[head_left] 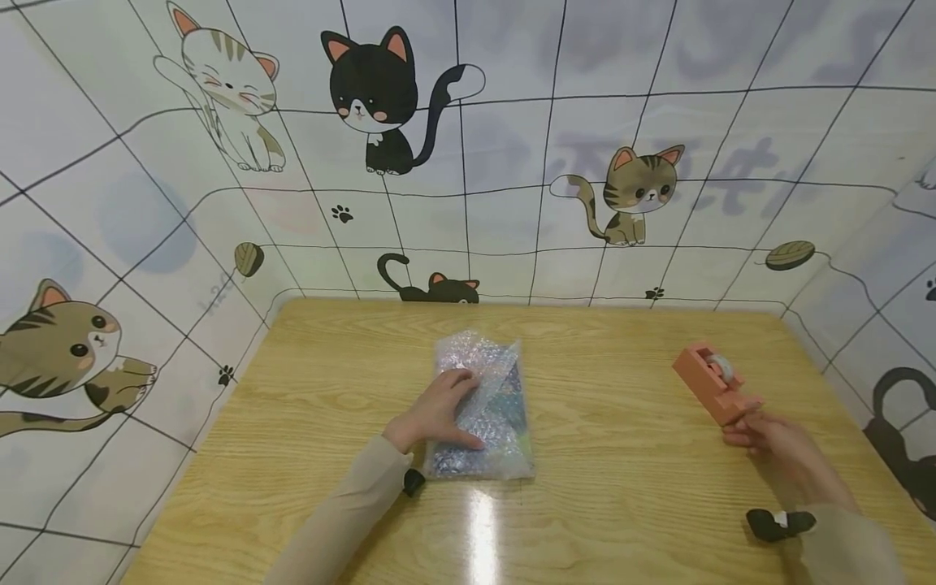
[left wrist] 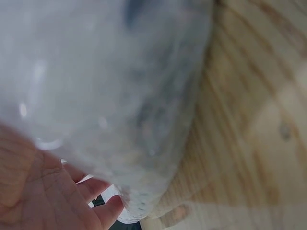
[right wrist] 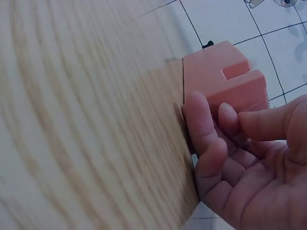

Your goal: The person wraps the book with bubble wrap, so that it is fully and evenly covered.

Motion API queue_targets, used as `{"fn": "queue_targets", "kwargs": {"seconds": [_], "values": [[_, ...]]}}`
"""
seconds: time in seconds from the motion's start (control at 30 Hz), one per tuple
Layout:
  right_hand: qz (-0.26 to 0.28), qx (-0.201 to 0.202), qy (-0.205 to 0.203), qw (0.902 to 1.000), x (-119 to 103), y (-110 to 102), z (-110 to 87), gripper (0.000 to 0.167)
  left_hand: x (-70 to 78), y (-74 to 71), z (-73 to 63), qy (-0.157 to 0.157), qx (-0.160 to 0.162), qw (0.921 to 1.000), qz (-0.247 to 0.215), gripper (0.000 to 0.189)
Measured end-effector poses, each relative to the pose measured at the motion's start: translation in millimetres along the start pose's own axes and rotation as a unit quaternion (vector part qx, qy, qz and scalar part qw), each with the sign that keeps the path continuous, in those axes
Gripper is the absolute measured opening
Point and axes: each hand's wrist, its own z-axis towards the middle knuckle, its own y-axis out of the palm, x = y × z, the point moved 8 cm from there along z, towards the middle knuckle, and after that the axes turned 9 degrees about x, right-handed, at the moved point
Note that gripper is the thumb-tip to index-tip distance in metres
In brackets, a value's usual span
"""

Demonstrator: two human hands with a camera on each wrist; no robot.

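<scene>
A flat package in clear bubble wrap (head_left: pixel 500 406), with blue and green colours showing through, lies on the table. Across its left side rests my left hand (head_left: pixel 444 410), thumb and fingers spread over the wrap. In the left wrist view the wrap fills much of the picture beside the palm (left wrist: pixel 43 191). To the right stands a salmon-pink tape dispenser (head_left: pixel 705 386) with a roll of clear tape (head_left: pixel 720 368) in it. My right hand (head_left: pixel 786 455) is at its near, toothed end. Thumb and forefinger (right wrist: pixel 229 117) pinch together there; the clear tape between them hardly shows.
The light wooden table (head_left: pixel 600 504) reaches back to a wall covering (head_left: pixel 504 219) printed with cats and grid lines. Similar covering encloses the left and right sides. Dark straps (head_left: pixel 778 524) sit at both wrists over beige sleeves (head_left: pixel 344 504).
</scene>
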Motion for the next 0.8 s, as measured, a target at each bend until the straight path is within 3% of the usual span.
{"fn": "queue_targets", "kwargs": {"seconds": [0.17,0.37,0.5,0.67,0.8], "values": [[0.013,-0.026,-0.011,0.9995,-1,3,1.6,0.029,-0.5,-0.4,0.6,0.004,0.003,1.0000,0.002,0.099],[0.012,-0.015,-0.009,0.9998,1,5,5.8,0.027,-0.5,-1.3,0.4,0.000,-0.002,1.0000,-0.005,0.099],[0.082,-0.032,-0.028,0.9958,3,6,5.1,0.026,-2.0,2.2,-0.5,-0.004,-0.011,0.9999,-0.002,0.099],[0.197,-0.079,-0.052,0.9759,3,5,-6.0,0.025,-3.3,3.1,-0.4,-0.002,-0.004,1.0000,0.001,0.100],[0.211,-0.046,-0.044,0.9754,2,3,-14.3,0.022,-3.1,2.5,-0.1,-0.002,-0.003,1.0000,0.001,0.100]]}}
